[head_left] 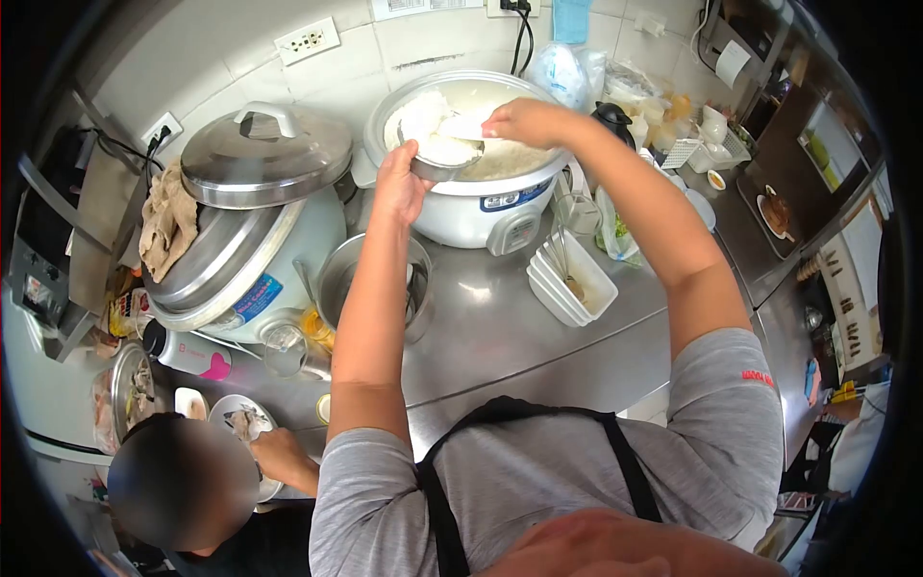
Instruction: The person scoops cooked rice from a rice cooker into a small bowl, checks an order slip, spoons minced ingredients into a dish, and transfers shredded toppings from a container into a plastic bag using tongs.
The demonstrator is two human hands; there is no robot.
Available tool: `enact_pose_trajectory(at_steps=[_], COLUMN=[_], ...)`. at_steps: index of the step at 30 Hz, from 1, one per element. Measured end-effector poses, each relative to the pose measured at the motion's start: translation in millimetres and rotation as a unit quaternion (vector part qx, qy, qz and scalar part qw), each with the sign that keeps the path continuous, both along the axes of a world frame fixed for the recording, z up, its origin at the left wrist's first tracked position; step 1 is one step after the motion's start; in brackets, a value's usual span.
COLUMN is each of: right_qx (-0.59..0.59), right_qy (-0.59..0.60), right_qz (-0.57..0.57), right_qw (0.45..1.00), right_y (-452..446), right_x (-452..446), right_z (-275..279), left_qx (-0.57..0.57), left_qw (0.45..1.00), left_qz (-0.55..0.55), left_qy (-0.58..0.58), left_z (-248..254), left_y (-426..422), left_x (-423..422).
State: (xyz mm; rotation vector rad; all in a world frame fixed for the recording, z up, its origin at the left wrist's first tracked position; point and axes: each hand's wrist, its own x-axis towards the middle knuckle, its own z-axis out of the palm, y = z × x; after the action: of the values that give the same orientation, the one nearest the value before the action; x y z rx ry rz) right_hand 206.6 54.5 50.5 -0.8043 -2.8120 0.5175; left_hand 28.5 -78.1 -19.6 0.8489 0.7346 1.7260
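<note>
My left hand (399, 183) is closed on the rim of a metal bowl (440, 171) tilted over the open rice cooker (452, 213). White rice (423, 120) is heaped in the bowl. My right hand (527, 123) is closed around the handle of a white rice paddle (465, 128), whose blade is against the rice at the bowl. More cooked rice (514, 162) lies in the cooker below, partly hidden by the bowl and my right arm.
A second, covered rice cooker (298, 240) stands left, with a loose metal lid (269, 159) and brown cloth (169, 221) on top. A steel pot (421, 260) and white containers (567, 288) stand nearer. A co-worker's hand (281, 456) is by a bowl at lower left.
</note>
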Motion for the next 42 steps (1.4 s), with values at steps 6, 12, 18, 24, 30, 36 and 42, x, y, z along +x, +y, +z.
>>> enact_pose_trajectory(at_steps=[6, 12, 18, 24, 30, 36, 42], right_qx=[-0.023, 0.094, 0.034, 0.040, -0.111, -0.117, -0.176], right_qy=[-0.035, -0.040, -0.016, -0.030, 0.005, 0.028, 0.209], right_qz=[-0.016, -0.019, -0.001, -0.010, -0.100, -0.077, -0.124], right_qw=[0.999, 0.995, 0.999, 0.999, 0.989, 0.990, 0.954], right_y=[-54, -63, -50, -62, -37, -46, -58], right_x=[-7, -10, -17, -20, -10, -15, 3], right_z=[49, 20, 67, 33, 59, 25, -4], left_qx=[-0.005, 0.018, 0.031, 0.017, 0.044, 0.022, 0.048], left_qw=[1.000, 0.999, 0.997, 0.998, 0.997, 0.997, 0.984], left_qz=[0.002, 0.038, 0.054, 0.060, 0.058, 0.065, 0.091], left_qy=[0.015, 0.010, 0.043, 0.008, -0.004, -0.029, -0.145], left_z=[7, -2, 8, 2, 2, -1, 11], left_y=[-3, -2, -5, -8, -4, -6, -9], left_x=[4, 6, 14, 15, 12, 15, 17])
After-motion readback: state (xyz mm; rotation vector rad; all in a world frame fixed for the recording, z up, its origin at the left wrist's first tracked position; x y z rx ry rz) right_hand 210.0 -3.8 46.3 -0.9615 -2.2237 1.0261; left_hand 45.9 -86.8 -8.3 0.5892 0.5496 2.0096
